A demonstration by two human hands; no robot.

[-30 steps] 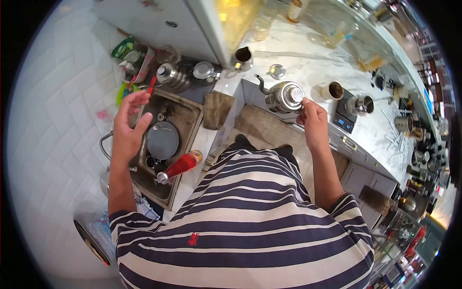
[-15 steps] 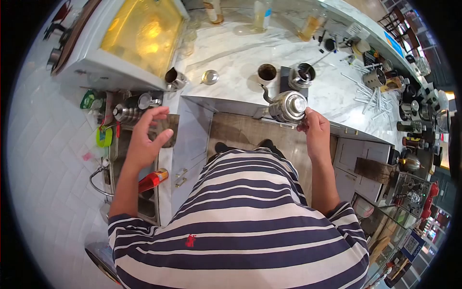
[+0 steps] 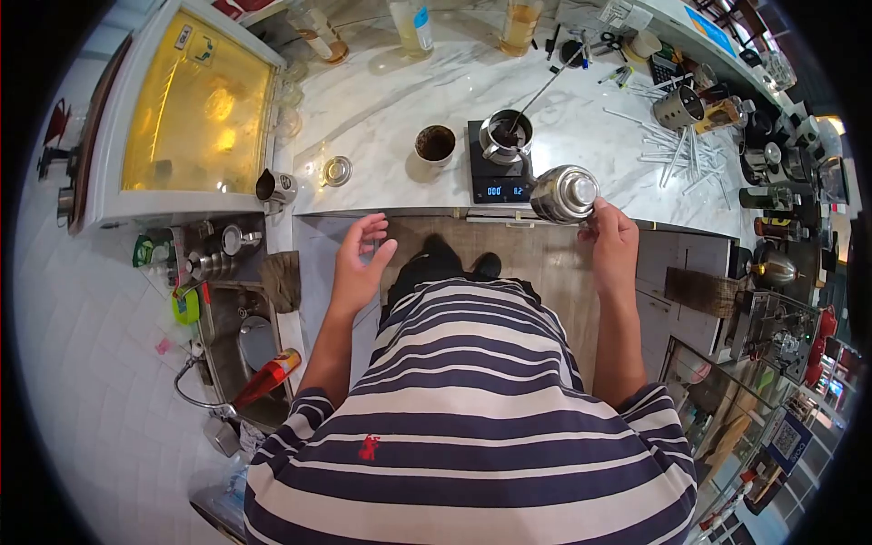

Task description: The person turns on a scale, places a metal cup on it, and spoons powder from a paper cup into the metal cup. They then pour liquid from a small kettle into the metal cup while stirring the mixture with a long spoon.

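My right hand [image 3: 614, 234] is closed round the handle of a steel gooseneck kettle [image 3: 563, 194], held above the counter's front edge. Its spout reaches toward a steel cup [image 3: 505, 136] with dark contents and a long spoon [image 3: 545, 89] standing in it. Under that cup lies a black digital scale [image 3: 489, 189] with lit blue digits. Left of the scale stands another cup [image 3: 435, 145], dark inside. My left hand [image 3: 361, 258] hangs in front of the counter edge, fingers apart, holding nothing.
A small metal lid-like item [image 3: 336, 171] and a steel milk pitcher [image 3: 276, 188] stand at the counter's left. White straws [image 3: 683, 150] lie scattered on the right. Bottles [image 3: 412, 29] line the back. A red bottle [image 3: 267, 378] lies by the sink [image 3: 238, 323] at left.
The view has shifted, and the kettle is now tilted with its spout closer to the cup on the scale. My left hand has moved from the sink side toward my body's middle.
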